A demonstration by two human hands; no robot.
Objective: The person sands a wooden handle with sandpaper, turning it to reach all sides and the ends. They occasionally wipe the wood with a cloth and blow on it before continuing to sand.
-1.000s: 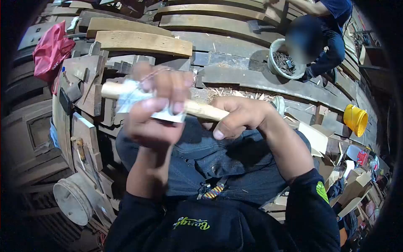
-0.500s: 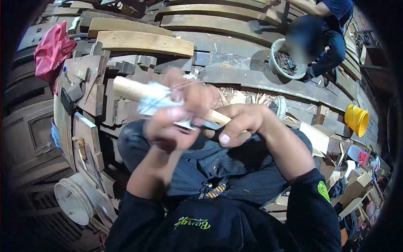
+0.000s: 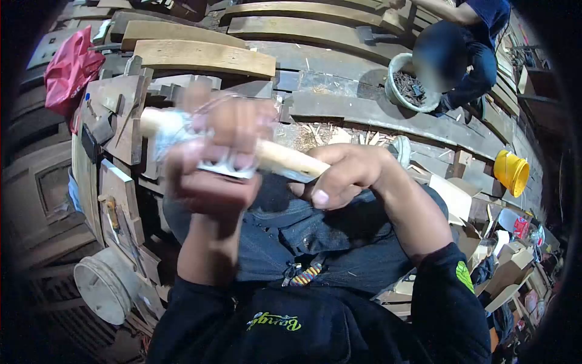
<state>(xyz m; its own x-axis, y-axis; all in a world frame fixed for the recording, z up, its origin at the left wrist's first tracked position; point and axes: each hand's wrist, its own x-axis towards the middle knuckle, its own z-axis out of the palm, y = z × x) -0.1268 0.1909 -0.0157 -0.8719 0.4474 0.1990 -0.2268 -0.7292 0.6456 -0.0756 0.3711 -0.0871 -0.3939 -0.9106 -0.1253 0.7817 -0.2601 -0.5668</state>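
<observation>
A pale wooden stick (image 3: 287,159) lies across my lap, sloping down to the right, with a small dark mark near its right end. My right hand (image 3: 348,176) pinches that right end between thumb and fingers. My left hand (image 3: 215,161), smeared by motion, is closed around the stick farther left. Under its fingers a creased whitish-blue sheet (image 3: 170,134) is wrapped round the wood; its material is too blurred to tell. The stick's left tip (image 3: 150,121) sticks out past the sheet.
Wood shavings (image 3: 321,134) lie beyond my knees. Curved planks (image 3: 206,59) spread ahead. At left are a pink bag (image 3: 71,70), a chisel (image 3: 113,213) and a white bucket (image 3: 103,285). A yellow bucket (image 3: 511,173) stands right. Another person (image 3: 479,54) sits by a tub (image 3: 394,85).
My left hand has slid left along the stick with the sheet, baring more wood next to my right hand. The right hand keeps its hold; the view has shifted slightly.
</observation>
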